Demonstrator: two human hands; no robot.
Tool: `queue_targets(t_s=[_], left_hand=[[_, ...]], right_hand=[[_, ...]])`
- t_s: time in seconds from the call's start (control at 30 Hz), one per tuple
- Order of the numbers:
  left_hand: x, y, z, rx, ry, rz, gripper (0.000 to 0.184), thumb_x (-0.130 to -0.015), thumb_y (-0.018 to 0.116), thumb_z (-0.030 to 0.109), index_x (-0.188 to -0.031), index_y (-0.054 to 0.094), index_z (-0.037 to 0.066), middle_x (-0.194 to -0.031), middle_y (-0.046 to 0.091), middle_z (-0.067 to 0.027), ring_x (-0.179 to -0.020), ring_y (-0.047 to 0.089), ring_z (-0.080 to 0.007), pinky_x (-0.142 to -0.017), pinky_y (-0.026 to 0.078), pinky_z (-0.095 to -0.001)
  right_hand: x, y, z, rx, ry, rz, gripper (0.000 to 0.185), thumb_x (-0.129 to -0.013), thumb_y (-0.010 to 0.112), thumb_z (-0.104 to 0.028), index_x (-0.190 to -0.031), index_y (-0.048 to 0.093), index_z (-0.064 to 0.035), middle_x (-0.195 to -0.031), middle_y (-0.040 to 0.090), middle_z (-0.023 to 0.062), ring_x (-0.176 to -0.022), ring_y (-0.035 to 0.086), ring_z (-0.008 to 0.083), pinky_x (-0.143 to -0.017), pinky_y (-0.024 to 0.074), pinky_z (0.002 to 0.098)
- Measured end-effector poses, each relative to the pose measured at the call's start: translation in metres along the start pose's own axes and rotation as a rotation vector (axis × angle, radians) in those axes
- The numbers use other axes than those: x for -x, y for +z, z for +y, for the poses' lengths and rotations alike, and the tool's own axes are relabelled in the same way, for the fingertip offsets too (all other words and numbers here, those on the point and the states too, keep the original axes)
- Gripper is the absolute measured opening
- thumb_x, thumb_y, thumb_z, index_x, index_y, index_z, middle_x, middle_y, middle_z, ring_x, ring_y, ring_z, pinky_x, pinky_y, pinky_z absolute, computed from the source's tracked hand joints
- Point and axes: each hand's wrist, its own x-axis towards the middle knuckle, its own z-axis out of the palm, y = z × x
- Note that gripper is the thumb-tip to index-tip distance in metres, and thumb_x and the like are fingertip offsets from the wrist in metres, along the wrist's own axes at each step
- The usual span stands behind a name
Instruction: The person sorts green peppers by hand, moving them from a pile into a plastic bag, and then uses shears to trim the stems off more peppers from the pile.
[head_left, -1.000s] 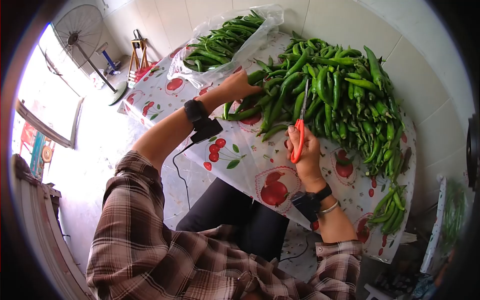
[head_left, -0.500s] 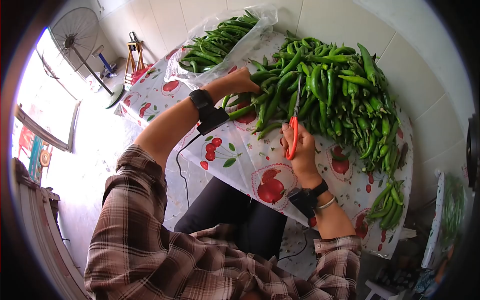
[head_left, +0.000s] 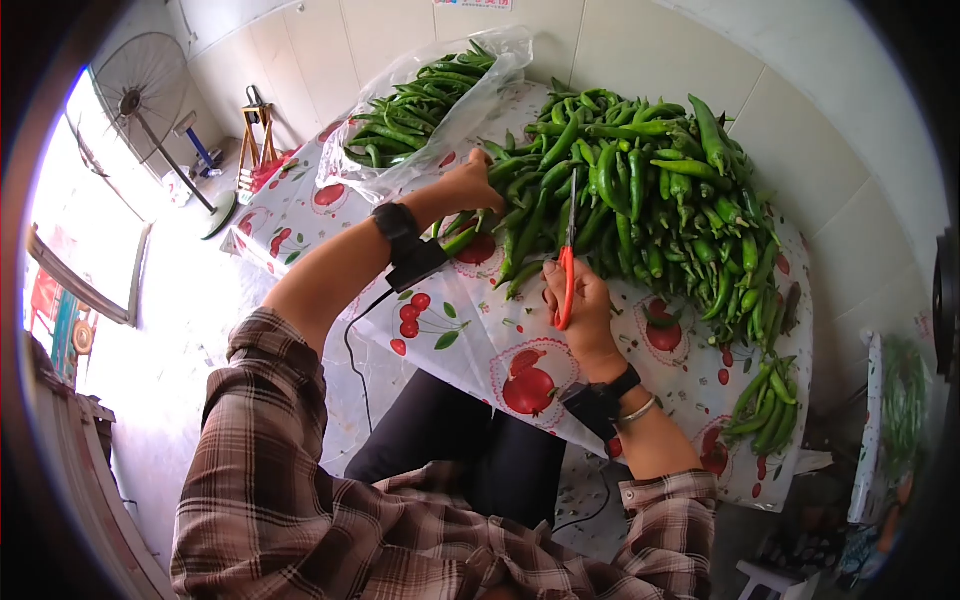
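Observation:
A large heap of green chili peppers (head_left: 690,200) covers the back and right of the table. At the heap's left edge is my left hand (head_left: 472,187), its thumb and fingers apart around the nearest peppers; the far fingers are partly hidden. My right hand (head_left: 588,305) grips the orange handles of a pair of scissors (head_left: 567,275) in front of the heap. Their blades point away from me, over the peppers, and look closed together. Behind my left hand, a clear plastic bag (head_left: 505,68) holds more green chili peppers (head_left: 425,105).
The table wears a white cloth with fruit prints (head_left: 420,330). A small separate group of peppers (head_left: 765,410) lies near its right edge. A standing fan (head_left: 130,102) is at the far left. Cables trail from the black devices on both my wrists.
The whole view has shifted slightly, so table and hands appear a little further left. My left hand stays at the heap's edge, and the scissors remain in my right hand.

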Motion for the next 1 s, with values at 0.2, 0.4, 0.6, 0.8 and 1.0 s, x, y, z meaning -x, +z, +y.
queue_targets(t_s=[0.2,0.4,0.6,0.8,1.0], left_hand=[[0.008,-0.030,0.007,0.613,0.081,-0.034,0.054,-0.062,0.074,0.010,-0.111,0.052,0.000,-0.094,0.060,-0.0082,-0.082,0.057,-0.0152,-0.068,0.046,-0.0251],[0.026,-0.047,0.020,0.947,0.176,-0.241,0.040,-0.071,0.065,0.004,-0.110,0.056,0.001,-0.100,0.061,-0.0061,-0.086,0.058,-0.0159,-0.076,0.049,-0.0285],[0.049,-0.044,0.032,1.125,0.365,-0.414,0.057,-0.072,0.064,0.006,-0.125,0.045,0.001,-0.110,0.057,-0.0086,-0.100,0.055,-0.0188,-0.091,0.044,-0.0316],[0.069,-0.047,0.039,1.155,0.360,-0.442,0.065,-0.068,0.065,0.008,-0.128,0.043,0.001,-0.105,0.058,-0.0083,-0.094,0.055,-0.0178,-0.085,0.045,-0.0314],[0.077,-0.050,0.038,1.164,0.356,-0.514,0.051,-0.069,0.065,0.001,-0.118,0.050,0.000,-0.103,0.059,-0.0083,-0.093,0.056,-0.0179,-0.085,0.046,-0.0304]], right_hand=[[-0.002,-0.002,0.006,0.042,-0.047,0.004,0.026,-0.089,0.060,-0.029,-0.082,0.055,-0.0045,-0.055,0.045,-0.0026,-0.043,0.043,0.0057,-0.041,0.0373,0.0195],[0.001,-0.001,0.000,0.005,0.004,0.007,0.029,-0.088,0.061,-0.032,-0.082,0.055,-0.0044,-0.055,0.045,-0.0026,-0.044,0.044,0.0056,-0.041,0.0375,0.0197],[0.003,0.002,-0.004,-0.006,0.030,0.029,0.031,-0.091,0.058,-0.028,-0.070,0.046,-0.0086,-0.055,0.040,-0.0045,-0.045,0.037,0.0036,-0.042,0.0319,0.0198],[0.004,0.000,-0.007,0.007,-0.005,-0.026,0.038,-0.092,0.051,-0.040,-0.087,0.055,-0.0028,-0.057,0.043,-0.0032,-0.047,0.041,0.0048,-0.043,0.0362,0.0198],[0.006,0.002,-0.011,-0.025,-0.055,-0.101,0.042,-0.092,0.050,-0.045,-0.095,0.053,-0.0025,-0.060,0.041,-0.0038,-0.051,0.040,0.0045,-0.047,0.0343,0.0193]])
